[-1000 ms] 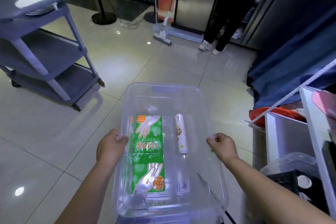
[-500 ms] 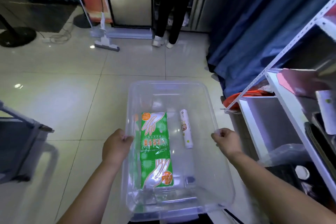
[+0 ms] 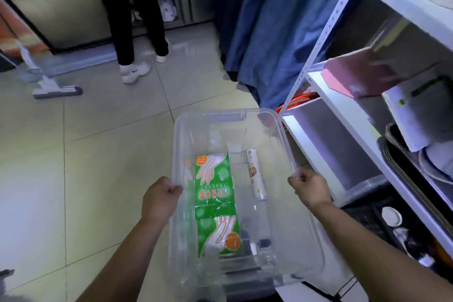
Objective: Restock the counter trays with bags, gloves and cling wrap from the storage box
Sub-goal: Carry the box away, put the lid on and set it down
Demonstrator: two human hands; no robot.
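Note:
I carry a clear plastic storage box (image 3: 228,115) in front of me, above the tiled floor. My left hand (image 3: 160,197) grips its left rim and my right hand (image 3: 310,187) grips its right rim. Inside, on the bottom, lies a long green pack of disposable gloves (image 3: 215,201) with white hand prints and orange dots. To its right lies a white roll (image 3: 256,176) with a small label, lengthwise.
A white metal shelf rack (image 3: 343,115) stands close on the right, holding a pink box (image 3: 355,76), trays and dishes. A blue curtain (image 3: 264,32) hangs ahead. A person's legs (image 3: 137,19) stand at the back, a floor mop (image 3: 54,86) at left.
The view has swung to the right: the grey cart has left the frame and the shelf rack now fills the right side. Both hands keep their hold on the box.

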